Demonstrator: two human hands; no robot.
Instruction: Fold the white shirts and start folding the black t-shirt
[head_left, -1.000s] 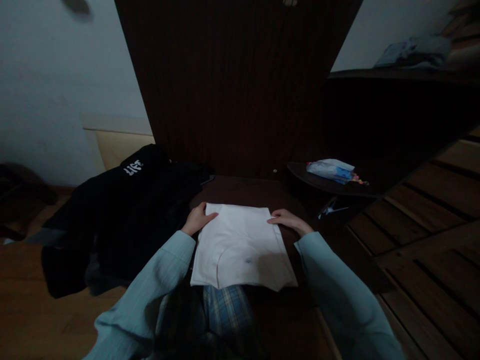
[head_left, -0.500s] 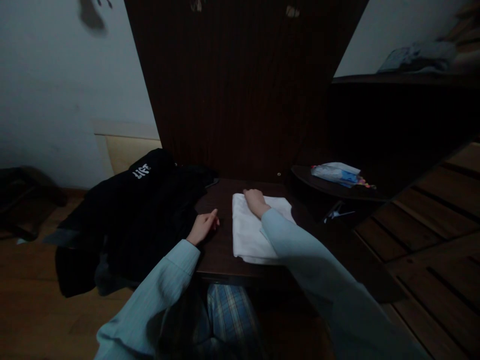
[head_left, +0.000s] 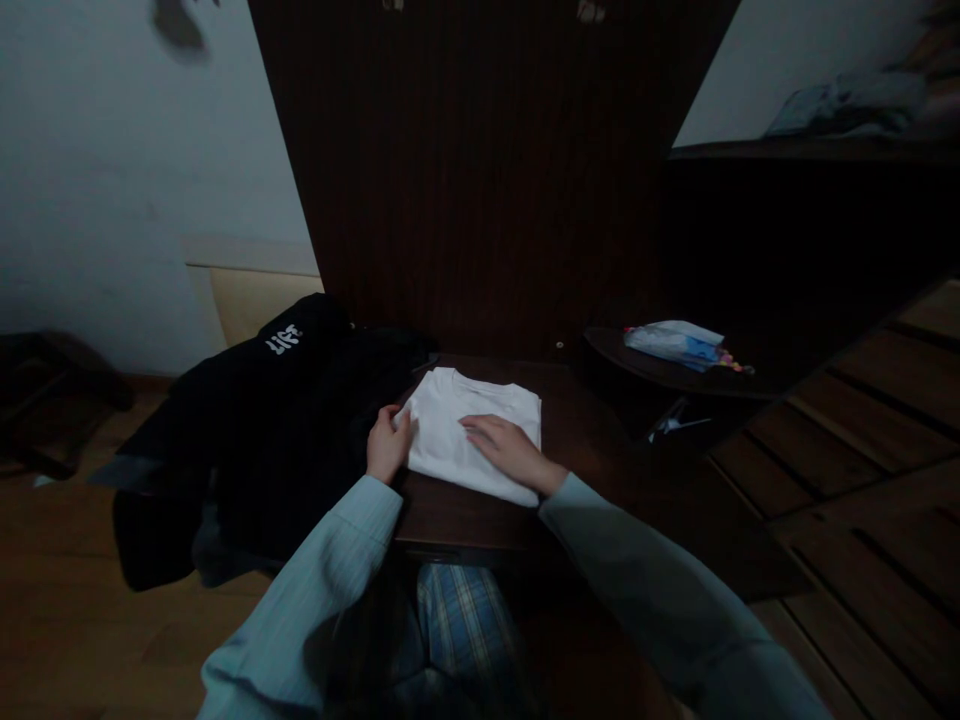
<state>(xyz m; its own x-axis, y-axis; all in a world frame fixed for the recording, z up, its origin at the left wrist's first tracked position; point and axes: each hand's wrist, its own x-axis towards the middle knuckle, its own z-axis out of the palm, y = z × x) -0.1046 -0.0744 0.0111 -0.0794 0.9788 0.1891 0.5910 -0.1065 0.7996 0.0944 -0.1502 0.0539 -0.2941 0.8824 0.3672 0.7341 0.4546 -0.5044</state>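
A folded white T-shirt (head_left: 450, 400) lies on the dark brown desk (head_left: 465, 525), its neckline at the far side and its near edge slightly slanted. At its left edge is my left hand (head_left: 387, 445), thumb and fingers closed around a bit of the cloth. My right hand (head_left: 506, 447) rests on top of the shirt, right of its middle, fingers stretched out and slightly spread, holding nothing.
Black clothing (head_left: 285, 420) with white lettering is heaped to the left, reaching the desk. On a low rounded shelf (head_left: 611, 350) at the right lies a white and blue packet (head_left: 679, 343). A tall dark panel (head_left: 480, 180) stands behind the desk.
The white T-shirt has turned and shifted left, and its neckline now shows. My right hand has moved from its far part onto its top, fingers extended. My left hand has met its left edge.
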